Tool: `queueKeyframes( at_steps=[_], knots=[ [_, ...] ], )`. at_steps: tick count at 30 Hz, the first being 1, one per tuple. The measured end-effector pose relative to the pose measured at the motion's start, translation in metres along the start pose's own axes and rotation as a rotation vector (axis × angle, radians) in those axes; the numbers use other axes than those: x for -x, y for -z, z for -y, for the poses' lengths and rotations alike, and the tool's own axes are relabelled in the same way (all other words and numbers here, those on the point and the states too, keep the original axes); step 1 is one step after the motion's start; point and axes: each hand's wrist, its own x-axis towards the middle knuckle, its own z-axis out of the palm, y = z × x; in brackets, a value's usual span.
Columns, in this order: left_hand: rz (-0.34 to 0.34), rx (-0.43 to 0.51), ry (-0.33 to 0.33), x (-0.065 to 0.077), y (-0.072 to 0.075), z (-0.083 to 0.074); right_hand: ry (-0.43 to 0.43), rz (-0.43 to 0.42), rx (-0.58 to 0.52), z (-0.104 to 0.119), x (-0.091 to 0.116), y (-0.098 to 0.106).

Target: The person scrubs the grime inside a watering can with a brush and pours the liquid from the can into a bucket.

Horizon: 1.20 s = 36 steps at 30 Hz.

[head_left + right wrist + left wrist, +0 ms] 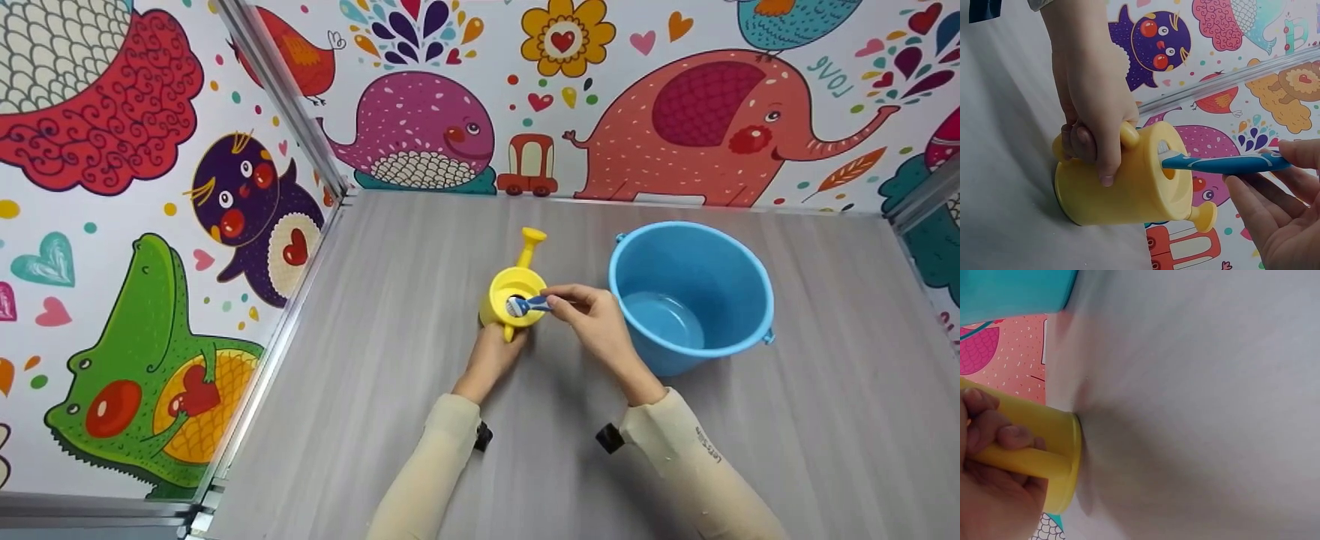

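A yellow watering can (pixel 496 303) stands upright at the middle of the table, its spout pointing away from me. My left hand (pixel 495 358) grips the can's handle (pixel 1027 461), fingers curled round it. In the right wrist view, my right hand (pixel 1280 205) pinches the blue handle of a razor (pixel 1224 163) between thumb and fingers. The razor's pale head is over the can's top opening (pixel 1169 171), at its edge. Whether the head touches the rim I cannot tell.
To the right of the can is a light blue bucket (pixel 675 360), near my right hand; its inside floor shows. Walls printed with cartoon animals (pixel 427 127) border the table at the back and left. A metal frame edge (pixel 277 352) runs along the left side.
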Motion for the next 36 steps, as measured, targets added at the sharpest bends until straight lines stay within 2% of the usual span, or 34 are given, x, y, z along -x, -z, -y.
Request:
queueKeyframes(
  at_steps=[10, 20, 29, 36],
  knots=[
    [-0.013, 0.0, -0.006, -0.001, 0.0, 0.001, -0.002, 0.009, -0.035, -0.002, -0.001, -0.004],
    [-0.009, 0.007, 0.005, -0.001, -0.001, 0.001, 0.04, 0.01, -0.032, -0.013, -0.003, -0.016],
    [-0.022, -0.012, -0.014, -0.002, -0.001, 0.001, 0.005, 0.047, -0.009, -0.022, -0.005, -0.021],
    [0.01, -0.028, -0.022, 0.0, 0.0, 0.001, -0.073, 0.143, -0.093, -0.02, -0.004, -0.016]
  ],
)
